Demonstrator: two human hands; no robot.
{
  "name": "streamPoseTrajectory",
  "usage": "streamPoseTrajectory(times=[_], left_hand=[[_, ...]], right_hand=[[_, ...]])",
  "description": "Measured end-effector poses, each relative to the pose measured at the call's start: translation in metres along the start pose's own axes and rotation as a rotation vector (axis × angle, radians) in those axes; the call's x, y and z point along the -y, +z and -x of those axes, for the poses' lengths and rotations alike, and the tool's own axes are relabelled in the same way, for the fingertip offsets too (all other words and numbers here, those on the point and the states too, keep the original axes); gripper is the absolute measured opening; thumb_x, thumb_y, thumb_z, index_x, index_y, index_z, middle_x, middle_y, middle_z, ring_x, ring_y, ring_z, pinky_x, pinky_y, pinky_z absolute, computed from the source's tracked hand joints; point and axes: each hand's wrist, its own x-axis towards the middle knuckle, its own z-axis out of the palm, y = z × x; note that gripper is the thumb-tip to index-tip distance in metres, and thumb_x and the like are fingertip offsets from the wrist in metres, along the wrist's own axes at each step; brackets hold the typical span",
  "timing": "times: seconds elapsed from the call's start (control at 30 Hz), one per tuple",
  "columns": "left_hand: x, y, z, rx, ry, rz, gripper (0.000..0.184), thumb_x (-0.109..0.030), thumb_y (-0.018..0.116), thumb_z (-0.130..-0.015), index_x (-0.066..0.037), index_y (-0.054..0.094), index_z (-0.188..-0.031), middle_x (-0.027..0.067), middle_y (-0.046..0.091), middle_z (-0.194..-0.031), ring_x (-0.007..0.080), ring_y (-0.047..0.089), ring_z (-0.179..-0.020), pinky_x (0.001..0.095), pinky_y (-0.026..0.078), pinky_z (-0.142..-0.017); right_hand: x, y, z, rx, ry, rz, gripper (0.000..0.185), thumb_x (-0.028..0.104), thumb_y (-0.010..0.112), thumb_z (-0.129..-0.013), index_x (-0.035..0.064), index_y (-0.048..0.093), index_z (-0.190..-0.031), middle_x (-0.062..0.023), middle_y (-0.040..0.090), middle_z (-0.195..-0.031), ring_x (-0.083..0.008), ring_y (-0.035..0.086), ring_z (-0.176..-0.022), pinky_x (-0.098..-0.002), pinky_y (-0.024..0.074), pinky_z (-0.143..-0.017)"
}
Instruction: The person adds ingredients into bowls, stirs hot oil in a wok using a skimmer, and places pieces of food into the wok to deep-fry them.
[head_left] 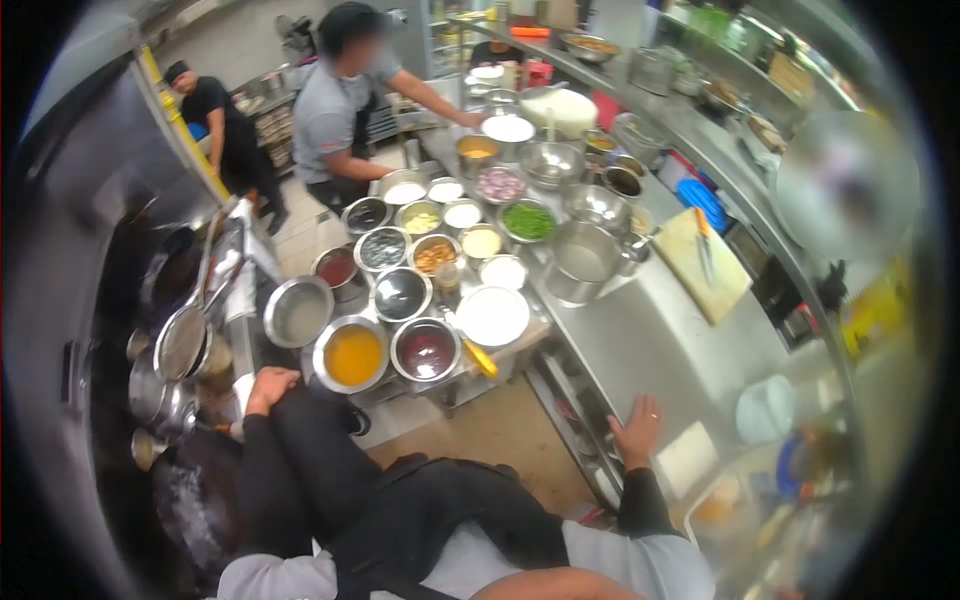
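Two hands: right hand (638,430) open, fingers spread, one ring, at edge of steel counter (640,345); left hand (270,388) beside black-clad knee, cannot tell whether closed. Nearest left hand: one bowl of orange liquid (354,356), one pot of pale liquid (299,312). Beyond: one yellow handle (480,358), one cutting board (690,268) bearing one orange-handled knife (704,246), one bowl of chopped greens (528,221). Farther: one co-worker in grey shirt (318,125), red chest mark too small to read.
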Motion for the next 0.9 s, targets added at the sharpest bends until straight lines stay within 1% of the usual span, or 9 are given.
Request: streamPoseTrajectory(times=[0.07,0.17,0.23,0.4,0.67,0.73,0.77,0.83,0.9], left_hand=[[0.000,0.003,0.000,-0.005,-0.016,0.005,0.037,-0.033,0.068,-0.081,0.003,0.075,-0.088,0.0128,0.074,-0.078,0.0205,0.070,-0.074,0.0330,0.052,-0.073],[-0.002,0.003,0.002,-0.038,-0.058,0.008,0.036,-0.033,0.068,-0.081,0.003,0.075,-0.086,0.0119,0.073,-0.076,0.0191,0.069,-0.073,0.0318,0.051,-0.072],[-0.001,0.007,-0.004,-0.021,-0.056,0.026,0.036,-0.032,0.069,-0.081,0.002,0.076,-0.088,0.0112,0.073,-0.076,0.0180,0.068,-0.073,0.0310,0.051,-0.072],[0.009,0.005,-0.004,-0.019,-0.065,0.076,0.038,-0.032,0.069,-0.081,0.002,0.076,-0.096,0.0110,0.074,-0.079,0.0182,0.069,-0.074,0.0310,0.052,-0.073],[0.014,0.005,-0.011,-0.005,-0.058,0.028,0.039,-0.034,0.069,-0.081,0.002,0.076,-0.096,0.0127,0.075,-0.083,0.0199,0.071,-0.078,0.0312,0.053,-0.075],[0.016,0.006,-0.012,-0.011,-0.061,0.035,0.039,-0.034,0.069,-0.081,0.002,0.076,-0.095,0.0127,0.075,-0.083,0.0204,0.071,-0.078,0.0315,0.053,-0.076],[0.017,0.006,-0.013,-0.011,-0.056,0.042,0.039,-0.034,0.069,-0.081,0.001,0.076,-0.095,0.0128,0.075,-0.084,0.0208,0.071,-0.079,0.0319,0.053,-0.076],[0.021,0.007,-0.016,-0.005,-0.065,0.042,0.039,-0.035,0.069,-0.081,0.001,0.076,-0.095,0.0132,0.075,-0.084,0.0219,0.072,-0.080,0.0325,0.054,-0.077],[0.022,0.008,-0.016,-0.013,-0.071,0.048,0.040,-0.036,0.069,-0.081,0.001,0.076,-0.095,0.0135,0.075,-0.084,0.0228,0.071,-0.080,0.0330,0.053,-0.077]], right_hand=[[-0.003,-0.004,0.001,0.006,0.041,0.022,0.093,0.054,0.075,-0.075,0.0029,0.042,-0.145,-0.0188,0.041,-0.151,-0.0330,0.035,-0.142,-0.0529,0.0235,-0.117],[0.001,-0.010,0.000,0.018,0.018,-0.008,0.093,0.055,0.075,-0.075,0.0045,0.042,-0.146,-0.0180,0.041,-0.151,-0.0321,0.035,-0.142,-0.0529,0.0230,-0.118],[0.000,-0.010,0.000,-0.003,-0.022,0.002,0.094,0.055,0.075,-0.074,0.0055,0.042,-0.146,-0.0166,0.041,-0.150,-0.0324,0.034,-0.142,-0.0536,0.0230,-0.117],[0.005,-0.012,-0.001,0.039,-0.002,-0.048,0.093,0.055,0.075,-0.074,0.0062,0.042,-0.146,-0.0153,0.041,-0.150,-0.0325,0.033,-0.142,-0.0540,0.0229,-0.117],[0.008,-0.015,-0.001,0.060,0.009,-0.030,0.094,0.055,0.075,-0.074,0.0063,0.041,-0.146,-0.0156,0.038,-0.152,-0.0329,0.033,-0.142,-0.0535,0.0223,-0.118],[0.016,-0.026,-0.001,0.005,-0.002,-0.042,0.087,0.042,0.079,-0.074,0.0009,0.043,-0.142,-0.0195,0.043,-0.146,-0.0360,0.037,-0.137,-0.0490,0.0252,-0.116],[0.015,-0.023,-0.002,0.010,-0.010,-0.045,0.087,0.042,0.079,-0.074,0.0009,0.043,-0.142,-0.0195,0.043,-0.146,-0.0360,0.037,-0.137,-0.0490,0.0252,-0.116],[0.008,-0.015,-0.002,0.050,0.017,-0.016,0.095,0.055,0.075,-0.073,0.0056,0.040,-0.147,-0.0164,0.037,-0.153,-0.0331,0.032,-0.143,-0.0536,0.0218,-0.118],[0.006,-0.009,-0.002,0.052,0.017,-0.010,0.096,0.055,0.075,-0.073,0.0053,0.040,-0.147,-0.0166,0.037,-0.153,-0.0331,0.032,-0.143,-0.0537,0.0219,-0.118]])
